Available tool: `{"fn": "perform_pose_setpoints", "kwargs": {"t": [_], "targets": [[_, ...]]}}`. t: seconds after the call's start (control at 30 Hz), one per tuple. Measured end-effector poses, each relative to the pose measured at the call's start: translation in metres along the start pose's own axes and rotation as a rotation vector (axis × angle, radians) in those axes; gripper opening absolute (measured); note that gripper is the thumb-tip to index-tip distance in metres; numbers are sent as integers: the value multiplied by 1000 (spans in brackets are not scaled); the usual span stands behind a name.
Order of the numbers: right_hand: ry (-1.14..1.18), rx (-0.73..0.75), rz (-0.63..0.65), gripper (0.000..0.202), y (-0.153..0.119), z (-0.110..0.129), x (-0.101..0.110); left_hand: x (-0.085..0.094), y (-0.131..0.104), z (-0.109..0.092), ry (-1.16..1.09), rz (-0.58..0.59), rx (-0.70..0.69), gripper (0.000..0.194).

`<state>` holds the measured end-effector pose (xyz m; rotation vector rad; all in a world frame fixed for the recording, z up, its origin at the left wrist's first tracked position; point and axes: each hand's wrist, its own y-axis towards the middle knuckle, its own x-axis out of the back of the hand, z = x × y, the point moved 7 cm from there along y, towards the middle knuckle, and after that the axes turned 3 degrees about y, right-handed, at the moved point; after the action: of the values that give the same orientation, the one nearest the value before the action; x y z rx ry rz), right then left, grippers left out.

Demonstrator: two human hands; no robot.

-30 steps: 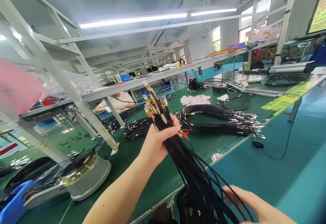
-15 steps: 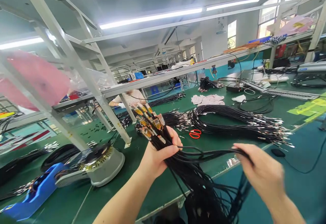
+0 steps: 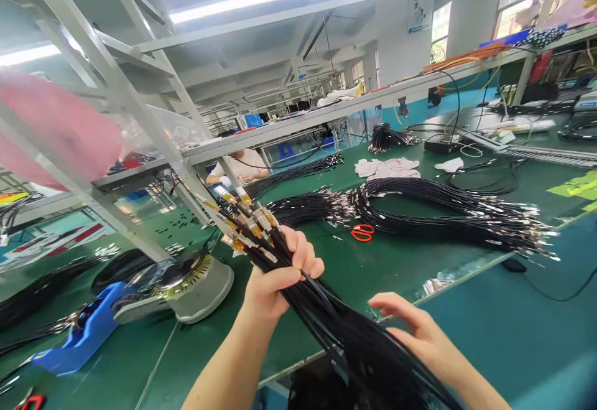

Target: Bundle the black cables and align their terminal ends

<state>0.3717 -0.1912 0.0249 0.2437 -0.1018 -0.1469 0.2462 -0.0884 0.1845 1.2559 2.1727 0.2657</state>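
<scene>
A thick bundle of black cables [image 3: 321, 310] is gripped by my left hand [image 3: 280, 273], fingers wrapped round it just below the ends. Those ends, with metal connectors and amber tape [image 3: 252, 220], fan out above the fist toward the upper left. The cables' lower lengths hang down past the bench edge toward me. My right hand [image 3: 415, 329] is beside the hanging part, thumb and fingers apart, with nothing seen between them. Whether its lower fingers touch the cables I cannot tell.
On the green bench [image 3: 261, 341] lie a looped cable bundle [image 3: 420, 223], red-handled scissors [image 3: 362, 232] and white gloves [image 3: 387, 168]. To the left are a grey round-based device [image 3: 200, 292] and a blue tape dispenser [image 3: 84, 335]. A person [image 3: 240, 167] sits beyond the shelf frame.
My right hand has let go of the few cables it held out to the right and moved in toward the bundle. Those cables now lie with the rest. My left hand keeps its hold.
</scene>
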Motion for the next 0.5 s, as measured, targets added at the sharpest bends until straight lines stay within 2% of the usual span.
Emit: {"fn": "perform_pose_setpoints", "kwargs": {"t": [0.1,0.17,0.2,0.3,0.37,0.43,0.5], "targets": [[-82,1,120,7,18,10,-25,0,-4,-5,6,49,5,25],[-194,9,112,6,19,25,-24,3,-7,-5,33,78,23,24],[-278,15,76,11,17,35,-15,4,-7,-4,52,89,38,24],[-544,41,-49,20,8,71,28,7,-6,5,78,111,91,25],[-643,65,-73,20,6,86,52,7,-3,8,63,114,98,26],[-674,74,-117,13,5,85,65,7,-2,8,64,91,78,25],[-645,62,-174,11,2,62,65,12,-3,2,79,23,41,24]]}}
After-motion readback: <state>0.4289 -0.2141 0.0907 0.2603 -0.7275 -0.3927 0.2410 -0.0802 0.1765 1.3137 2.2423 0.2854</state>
